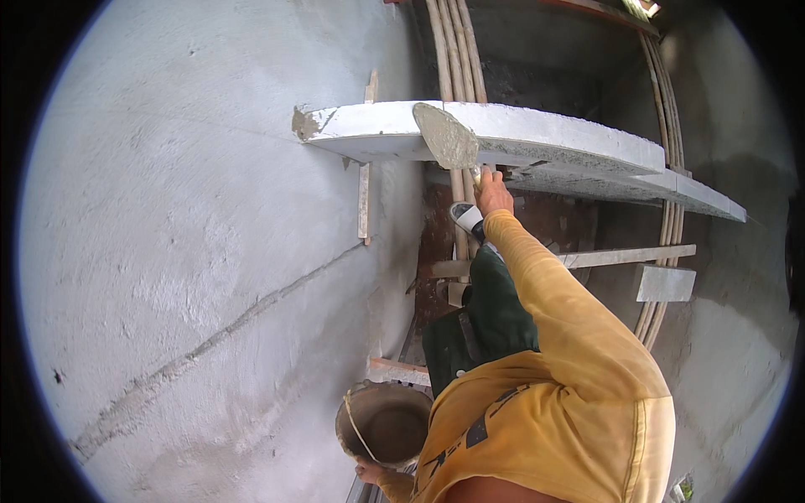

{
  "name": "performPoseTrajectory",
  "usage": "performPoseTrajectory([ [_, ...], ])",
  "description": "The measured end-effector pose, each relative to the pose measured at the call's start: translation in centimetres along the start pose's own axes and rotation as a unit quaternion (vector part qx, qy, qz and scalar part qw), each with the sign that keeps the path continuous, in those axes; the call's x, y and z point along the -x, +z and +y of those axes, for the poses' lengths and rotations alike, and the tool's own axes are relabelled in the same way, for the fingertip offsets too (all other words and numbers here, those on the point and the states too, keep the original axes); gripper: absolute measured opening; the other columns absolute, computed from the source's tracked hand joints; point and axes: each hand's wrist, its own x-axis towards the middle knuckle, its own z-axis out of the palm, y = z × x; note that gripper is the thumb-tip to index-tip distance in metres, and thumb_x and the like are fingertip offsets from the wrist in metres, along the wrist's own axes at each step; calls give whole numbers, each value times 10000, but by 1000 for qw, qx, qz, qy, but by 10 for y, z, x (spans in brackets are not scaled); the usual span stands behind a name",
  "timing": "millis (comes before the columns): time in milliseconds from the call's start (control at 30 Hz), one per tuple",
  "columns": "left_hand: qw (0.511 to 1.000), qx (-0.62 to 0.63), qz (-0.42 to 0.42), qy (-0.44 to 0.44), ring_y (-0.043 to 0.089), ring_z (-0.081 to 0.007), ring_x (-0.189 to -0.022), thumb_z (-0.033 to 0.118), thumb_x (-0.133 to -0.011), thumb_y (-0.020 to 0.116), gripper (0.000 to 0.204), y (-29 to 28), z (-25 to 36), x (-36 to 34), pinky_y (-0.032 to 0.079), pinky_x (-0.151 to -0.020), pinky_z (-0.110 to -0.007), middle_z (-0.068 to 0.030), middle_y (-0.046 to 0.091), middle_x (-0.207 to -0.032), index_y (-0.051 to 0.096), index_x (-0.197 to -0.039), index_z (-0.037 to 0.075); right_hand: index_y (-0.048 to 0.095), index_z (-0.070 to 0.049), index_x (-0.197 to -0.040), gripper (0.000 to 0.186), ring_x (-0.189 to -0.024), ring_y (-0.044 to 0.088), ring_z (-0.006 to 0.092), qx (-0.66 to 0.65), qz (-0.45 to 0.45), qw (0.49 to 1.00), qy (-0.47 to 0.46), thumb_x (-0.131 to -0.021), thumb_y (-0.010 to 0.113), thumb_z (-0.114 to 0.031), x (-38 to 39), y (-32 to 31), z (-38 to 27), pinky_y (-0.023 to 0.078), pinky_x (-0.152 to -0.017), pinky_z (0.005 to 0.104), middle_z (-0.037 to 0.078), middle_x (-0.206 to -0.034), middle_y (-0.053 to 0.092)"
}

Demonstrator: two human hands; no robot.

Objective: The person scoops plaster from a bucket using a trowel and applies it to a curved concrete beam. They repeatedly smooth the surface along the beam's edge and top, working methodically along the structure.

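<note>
My right hand is stretched out ahead, its fingers wrapped round the handle of a trowel. Grey mortar coats the pointed blade, which is over the near edge of a row of pale blocks; whether it touches them I cannot tell. Low at the left, my left hand grips the edge of a bucket beside my body. The bucket has a thin rope handle and something grey inside. A smear of mortar covers the row's left end, close to the plastered wall.
A plastered wall with a rough slanting groove rises on my left. Bundles of bamboo poles stand beyond and beside the block row. A wooden plank and a loose block are to the right. My foot is below my right hand.
</note>
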Motion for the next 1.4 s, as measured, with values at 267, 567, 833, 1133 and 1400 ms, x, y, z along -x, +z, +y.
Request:
performPoseTrajectory([
  [267, 997, 30, -53, 40, 485, -301, -686, 471, -859, 571, 581, 13, 25, 0, 412, -701, -446, -216, 591, -740, 543, -743, -98, 450, -111, -1173, 400, -1011, 550, 381, 12, -53, 998, -11, -813, 611, -179, 51, -26, 50, 481, -804, 474, 181, -1062, 500],
  [567, 953, -262, -114, 102, 589, -347, -880, 402, -925, 489, 430, 49, -42, -35, 468, -767, -437, -224, 586, -1007, 568, -1130, 32, 510, -62, -1147, 456, -934, 583, 419, -79, -63, 988, -118, -783, 633, -307, 81, -168, 49, 475, -793, 469, 214, -1006, 595],
  [833, 951, -257, -63, 159, 593, -393, -959, 508, -885, 483, 607, 60, 18, 37, 445, -849, -456, -269, 618, -918, 631, -966, -75, 518, -42, -1235, 559, -992, 602, 398, 194, -121, 956, -184, -904, 501, -492, -9, -229, 24, 468, -883, 451, 223, -1106, 623],
  [1133, 987, -132, -62, -65, 602, -381, -891, 520, -832, 544, 628, 70, 17, 61, 451, -811, -471, -265, 638, -946, 626, -935, -94, 558, -99, -1242, 569, -1017, 597, 393, 251, -193, 934, -166, -909, 448, -547, -81, -212, -8, 464, -897, 454, 225, -1075, 637],
  [1400, 985, -158, -63, -6, 600, -420, -854, 558, -840, 526, 666, 81, 2, 61, 444, -790, -501, -286, 631, -899, 631, -887, -98, 602, 4, -1159, 595, -1032, 605, 381, 153, -274, 946, -81, -918, 450, -518, -60, -221, 11, 455, -913, 427, 249, -1078, 632],
])
